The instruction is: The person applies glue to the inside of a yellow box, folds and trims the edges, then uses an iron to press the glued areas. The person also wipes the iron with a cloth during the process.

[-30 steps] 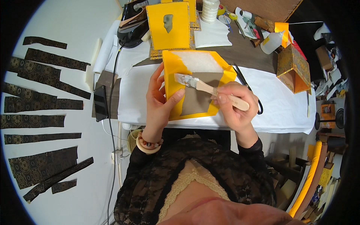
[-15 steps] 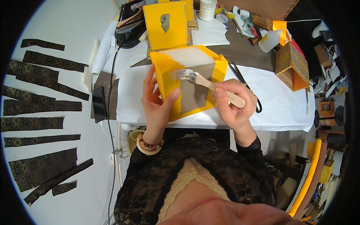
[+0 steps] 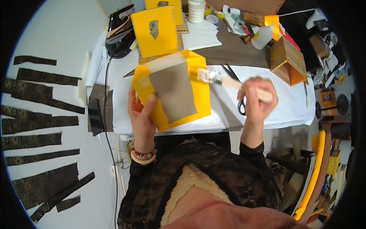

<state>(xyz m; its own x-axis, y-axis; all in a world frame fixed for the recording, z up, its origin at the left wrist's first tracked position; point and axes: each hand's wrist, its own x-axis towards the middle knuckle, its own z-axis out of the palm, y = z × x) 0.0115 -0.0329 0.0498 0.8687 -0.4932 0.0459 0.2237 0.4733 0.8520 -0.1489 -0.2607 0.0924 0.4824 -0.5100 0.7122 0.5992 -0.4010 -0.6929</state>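
My left hand (image 3: 142, 112) grips the left side of a box (image 3: 174, 91) with yellow covering folded over its edges and a bare grey-brown panel in the middle. The thumb presses on the yellow front, and the other fingers go behind, mostly hidden. In my right hand (image 3: 257, 95) is a flat paintbrush (image 3: 232, 82) with a pale wooden handle, somewhat blurred. Its whitish bristles are over the yellow right border of the box; whether they touch it I cannot tell. Behind the brush a pair of black scissors (image 3: 237, 82) lies on white paper.
A black iron (image 3: 121, 42) stands at the back left, beside upright yellow panels (image 3: 154, 34). At the back right are a white bottle (image 3: 263, 37) and an open patterned box (image 3: 288, 61). A phone (image 3: 95, 117) lies at the left, its cable near. Dark patterned strips (image 3: 47, 76) lie further left.
The brush has moved right, from the box's left and middle part to its right border. My left hand and the box have shifted left, and the box is tilted differently.
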